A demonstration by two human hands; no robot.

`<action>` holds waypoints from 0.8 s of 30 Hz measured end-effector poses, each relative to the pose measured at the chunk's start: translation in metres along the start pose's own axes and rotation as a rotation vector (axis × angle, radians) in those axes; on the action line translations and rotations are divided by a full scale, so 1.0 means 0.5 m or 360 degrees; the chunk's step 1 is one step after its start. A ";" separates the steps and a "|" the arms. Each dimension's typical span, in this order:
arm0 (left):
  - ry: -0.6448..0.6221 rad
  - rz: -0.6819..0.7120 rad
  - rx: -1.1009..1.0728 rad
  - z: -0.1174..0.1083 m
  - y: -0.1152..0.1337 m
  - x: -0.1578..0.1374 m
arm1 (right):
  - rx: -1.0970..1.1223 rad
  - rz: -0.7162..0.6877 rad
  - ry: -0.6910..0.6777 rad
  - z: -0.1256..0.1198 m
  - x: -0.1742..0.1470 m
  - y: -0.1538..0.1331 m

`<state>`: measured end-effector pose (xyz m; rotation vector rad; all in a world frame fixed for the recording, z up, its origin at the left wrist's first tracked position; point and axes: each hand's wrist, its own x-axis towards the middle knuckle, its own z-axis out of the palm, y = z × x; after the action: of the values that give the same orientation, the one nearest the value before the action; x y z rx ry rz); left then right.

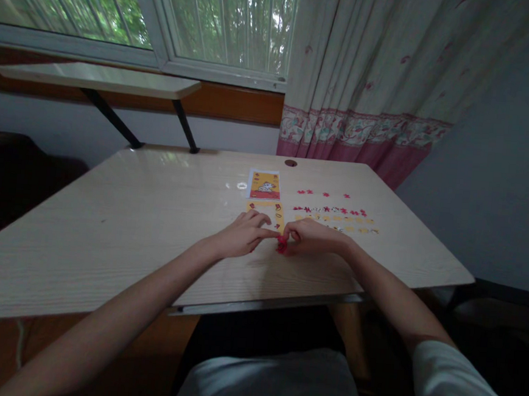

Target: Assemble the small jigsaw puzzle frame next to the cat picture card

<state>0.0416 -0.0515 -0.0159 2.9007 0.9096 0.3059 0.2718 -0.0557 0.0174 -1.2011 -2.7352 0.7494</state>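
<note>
My left hand point(242, 234) reaches over a partly assembled jigsaw puzzle point(281, 221), its fingers apart and the index finger stretched to a red jigsaw piece point(281, 244). My right hand point(311, 235) is closed, its curled fingers pinching at the right side of that red piece. The puzzle shows a yellow border with small dark red figures; its lower part is hidden under my hands. Just behind it lies a picture card point(265, 186) with a white animal on yellow and red.
Loose red pieces point(326, 195) lie at the back right. In front of them are rows of red, patterned and yellow pieces point(336, 218), partly behind my right hand. A raised shelf point(104, 80) stands at the back left. A cable hole point(290, 163) is near the back edge.
</note>
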 end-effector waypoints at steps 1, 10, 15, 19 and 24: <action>0.0001 0.0004 -0.0005 0.001 -0.001 0.000 | -0.0004 -0.0017 0.0008 -0.001 0.000 0.000; 0.0006 0.0011 0.0011 0.000 -0.004 0.000 | 0.0004 0.0049 0.0241 0.002 0.018 0.013; -0.0019 0.0009 0.0028 0.001 -0.005 0.000 | 0.0007 0.0054 0.0263 0.012 0.027 0.020; -0.0032 -0.0005 0.0028 -0.001 -0.003 0.001 | 0.0022 0.0065 0.0250 0.015 0.029 0.020; -0.0042 -0.0011 0.0022 -0.004 0.000 0.001 | 0.0032 0.0066 0.0255 0.014 0.029 0.018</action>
<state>0.0416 -0.0512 -0.0136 2.9065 0.9211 0.2615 0.2659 -0.0431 0.0050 -1.2592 -2.5755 0.6518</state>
